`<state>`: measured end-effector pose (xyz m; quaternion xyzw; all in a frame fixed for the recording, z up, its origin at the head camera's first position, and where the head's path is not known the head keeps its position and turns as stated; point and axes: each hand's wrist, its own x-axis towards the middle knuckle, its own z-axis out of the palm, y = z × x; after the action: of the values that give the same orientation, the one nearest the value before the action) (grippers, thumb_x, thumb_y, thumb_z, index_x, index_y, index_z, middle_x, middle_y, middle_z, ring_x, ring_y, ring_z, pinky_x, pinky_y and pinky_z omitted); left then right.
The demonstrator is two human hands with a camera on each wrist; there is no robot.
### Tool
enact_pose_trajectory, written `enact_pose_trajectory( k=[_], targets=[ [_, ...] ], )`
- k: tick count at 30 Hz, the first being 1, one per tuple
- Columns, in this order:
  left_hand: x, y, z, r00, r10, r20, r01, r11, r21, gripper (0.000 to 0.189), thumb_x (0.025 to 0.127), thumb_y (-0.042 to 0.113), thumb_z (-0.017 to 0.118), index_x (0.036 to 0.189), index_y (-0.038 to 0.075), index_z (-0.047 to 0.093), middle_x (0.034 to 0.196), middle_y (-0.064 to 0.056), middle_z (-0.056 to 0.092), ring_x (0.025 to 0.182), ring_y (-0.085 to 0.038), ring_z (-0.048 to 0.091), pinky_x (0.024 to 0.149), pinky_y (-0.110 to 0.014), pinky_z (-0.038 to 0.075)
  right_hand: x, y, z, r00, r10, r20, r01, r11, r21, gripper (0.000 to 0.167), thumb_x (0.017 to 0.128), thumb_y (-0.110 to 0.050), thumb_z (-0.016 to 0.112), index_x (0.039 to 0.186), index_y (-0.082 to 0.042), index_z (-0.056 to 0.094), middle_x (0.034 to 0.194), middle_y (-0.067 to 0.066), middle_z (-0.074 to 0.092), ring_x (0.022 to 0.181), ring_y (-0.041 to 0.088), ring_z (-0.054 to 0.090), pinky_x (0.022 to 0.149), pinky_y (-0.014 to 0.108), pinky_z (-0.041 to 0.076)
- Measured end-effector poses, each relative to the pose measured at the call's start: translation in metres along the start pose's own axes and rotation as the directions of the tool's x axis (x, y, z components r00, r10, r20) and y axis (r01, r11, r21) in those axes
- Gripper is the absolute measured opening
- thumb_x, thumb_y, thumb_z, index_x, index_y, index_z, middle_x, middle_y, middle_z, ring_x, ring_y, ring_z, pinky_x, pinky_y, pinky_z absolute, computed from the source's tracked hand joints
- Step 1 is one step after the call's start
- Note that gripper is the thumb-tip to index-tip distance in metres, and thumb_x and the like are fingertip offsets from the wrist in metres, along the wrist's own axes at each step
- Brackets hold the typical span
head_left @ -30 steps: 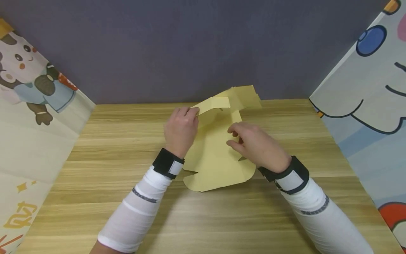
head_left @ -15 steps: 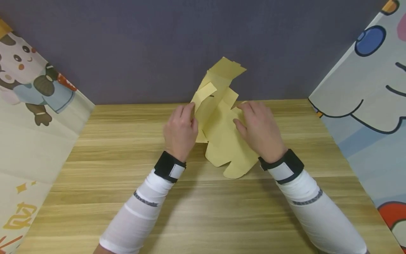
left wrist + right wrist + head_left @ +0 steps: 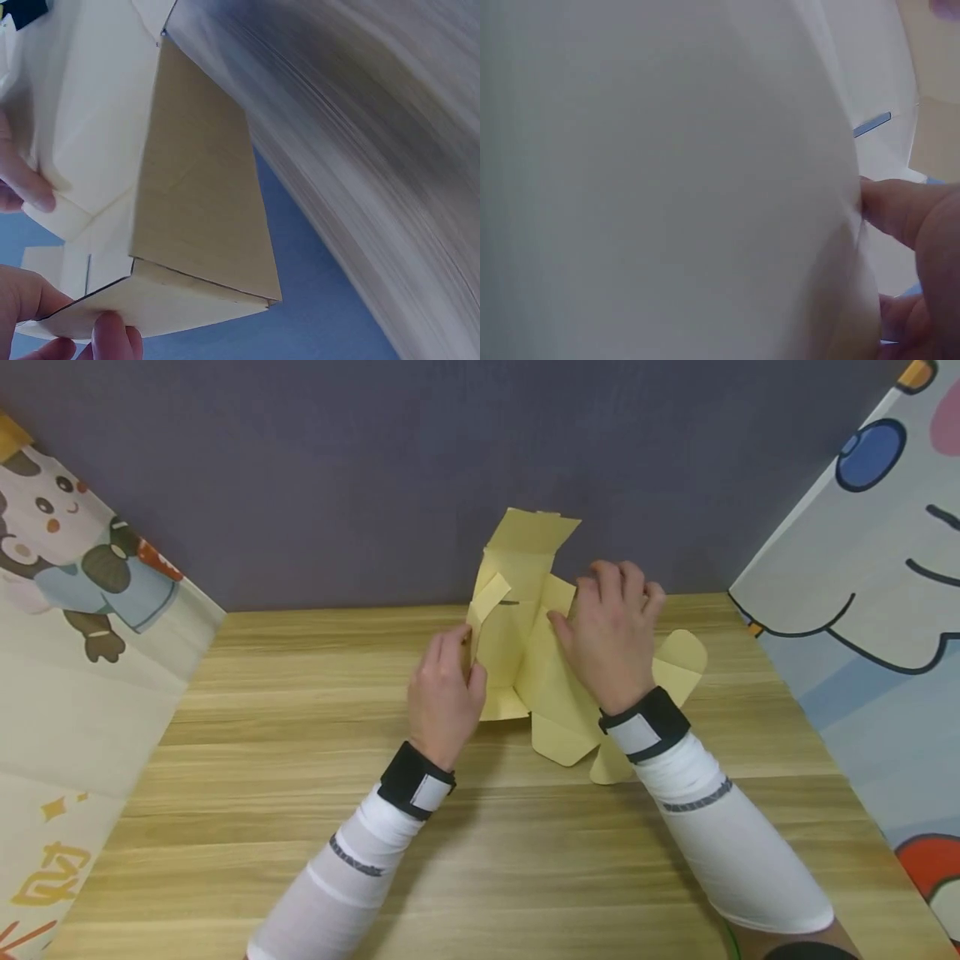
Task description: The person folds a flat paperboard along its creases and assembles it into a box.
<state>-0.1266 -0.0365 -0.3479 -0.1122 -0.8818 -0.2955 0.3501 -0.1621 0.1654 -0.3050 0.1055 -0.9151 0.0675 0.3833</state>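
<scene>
A pale yellow flat-cut cardboard box [image 3: 506, 643] is partly folded up, its back panel upright with a short dark slot and its top flap leaning back. My left hand [image 3: 446, 693] pinches the edge of the left side, thumb on one face and fingers on the other, as the left wrist view shows beside the brown outer panel [image 3: 202, 180]. With my right hand [image 3: 615, 639] I hold the top edge of the right side panel; the thumb [image 3: 892, 202] lies on its inner face. Rounded flaps [image 3: 681, 650] spread out beyond the right hand, which hides part of the cardboard.
The box rests on a wood-grain table [image 3: 300, 760], near its far edge. A dark grey wall [image 3: 375, 485] rises right behind. Cartoon-printed panels stand on the left [image 3: 67, 693] and right [image 3: 862, 635] sides.
The cardboard has turned and folded upward from lying mostly flat, its rounded flaps swinging to the right. My right hand has moved up to the side panel's top edge; the left keeps its pinch.
</scene>
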Motion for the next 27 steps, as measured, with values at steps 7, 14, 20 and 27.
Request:
enact_pose_trajectory(
  k=[7,14,20,27],
  targets=[
    [-0.002,0.005,0.0,1.0,-0.017,0.015,0.018,1.0,-0.019,0.039,0.08,0.003,0.064,0.119,0.003,0.061,0.105,-0.012,0.067,0.087,-0.026,0.069,0.071,-0.035,0.059,0.001,-0.004,0.003,0.998,-0.055,-0.005,0.055,0.996,0.065,0.016,0.086,-0.019,0.071,0.09,-0.004,0.068,0.111,0.01,0.065,0.119,0.032,0.049,0.107,0.06,0.02],
    [-0.004,0.003,0.0,1.0,-0.028,0.015,0.028,0.999,-0.026,0.039,0.08,0.003,0.065,0.119,0.003,0.062,0.106,-0.012,0.068,0.086,-0.025,0.069,0.069,-0.035,0.06,-0.006,-0.012,0.007,0.981,-0.194,-0.016,0.194,0.977,0.085,0.014,0.091,-0.009,0.064,0.099,-0.014,0.074,0.093,0.007,0.074,0.109,0.029,0.06,0.113,0.062,0.014],
    [-0.004,0.001,-0.002,0.999,-0.033,0.013,0.033,0.999,-0.026,0.039,0.081,0.004,0.065,0.12,0.004,0.062,0.106,-0.011,0.068,0.087,-0.024,0.069,0.07,-0.036,0.06,-0.013,-0.014,0.011,0.957,-0.289,-0.013,0.289,0.956,0.059,0.017,0.091,-0.009,0.064,0.101,-0.018,0.076,0.094,0.009,0.072,0.108,0.03,0.059,0.113,0.063,0.015],
    [-0.004,-0.002,-0.001,0.999,-0.038,0.008,0.038,0.999,-0.037,0.039,0.081,0.002,0.064,0.12,0.004,0.062,0.106,-0.011,0.068,0.088,-0.025,0.069,0.072,-0.036,0.06,-0.017,-0.014,0.014,0.934,-0.358,-0.007,0.358,0.933,0.016,0.019,0.09,-0.005,0.062,0.097,-0.017,0.076,0.096,0.009,0.069,0.109,0.031,0.056,0.113,0.063,0.014]
  ],
)
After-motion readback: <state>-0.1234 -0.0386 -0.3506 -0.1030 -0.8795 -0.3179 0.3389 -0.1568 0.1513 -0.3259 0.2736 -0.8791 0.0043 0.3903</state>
